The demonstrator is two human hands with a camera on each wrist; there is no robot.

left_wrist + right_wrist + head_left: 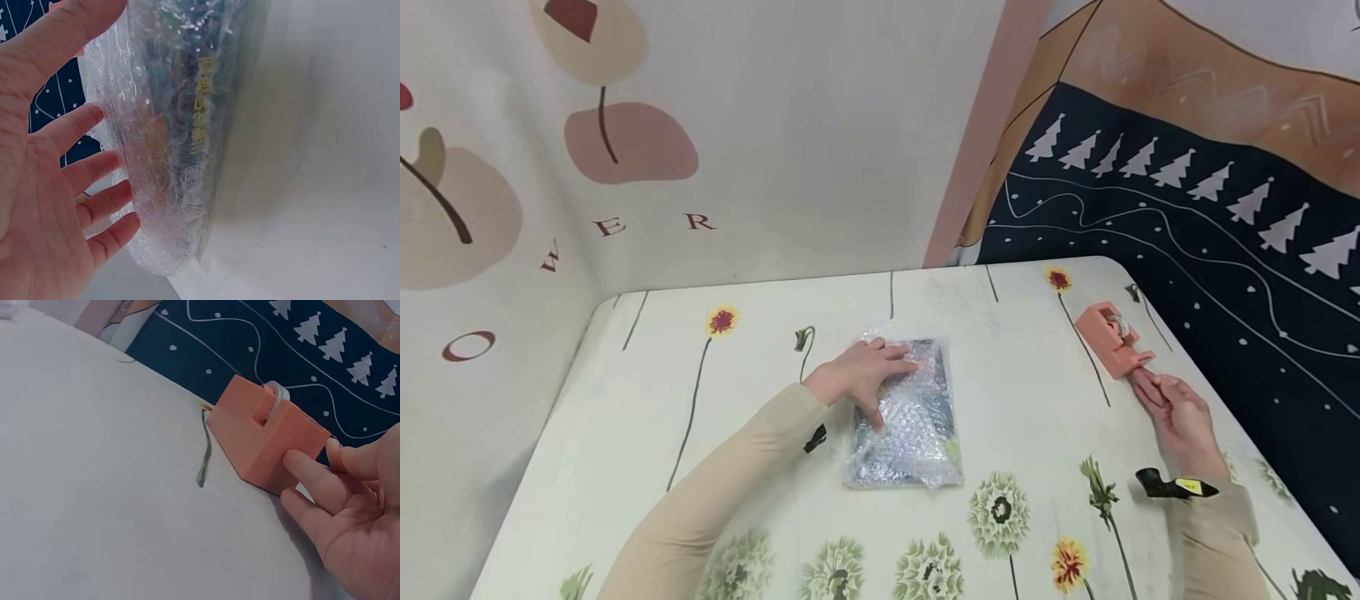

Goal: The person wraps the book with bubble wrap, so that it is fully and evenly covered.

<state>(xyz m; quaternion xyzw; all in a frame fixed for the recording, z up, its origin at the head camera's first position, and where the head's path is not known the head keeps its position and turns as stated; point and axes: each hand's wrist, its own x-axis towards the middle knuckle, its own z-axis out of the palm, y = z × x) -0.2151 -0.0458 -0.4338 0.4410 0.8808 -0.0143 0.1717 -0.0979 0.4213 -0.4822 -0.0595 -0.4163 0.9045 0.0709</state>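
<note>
A flat, book-like item in bubble wrap (pixel 917 433) lies mid-table; yellow characters run along its edge in the left wrist view. My left hand (pixel 868 375) rests on its upper left part with fingers spread. In the left wrist view, the fingertips touch the wrap (pixel 156 212). To the right stands a coral tape dispenser (pixel 1108 337) with a pale tape roll (pixel 1118 325). My right hand (pixel 1180 417) is at the dispenser's near end, two fairly straight fingers (pixel 312 478) against it. The thumb is near its top edge; no tape between thumb and fingers can be made out.
A white cloth with printed flowers covers the table (pixel 1022 375). Printed curtains (pixel 820 142) hang behind it, and a dark tree-patterned one (pixel 1195 225) borders the right edge, close to the dispenser. Black straps sit on both wrists.
</note>
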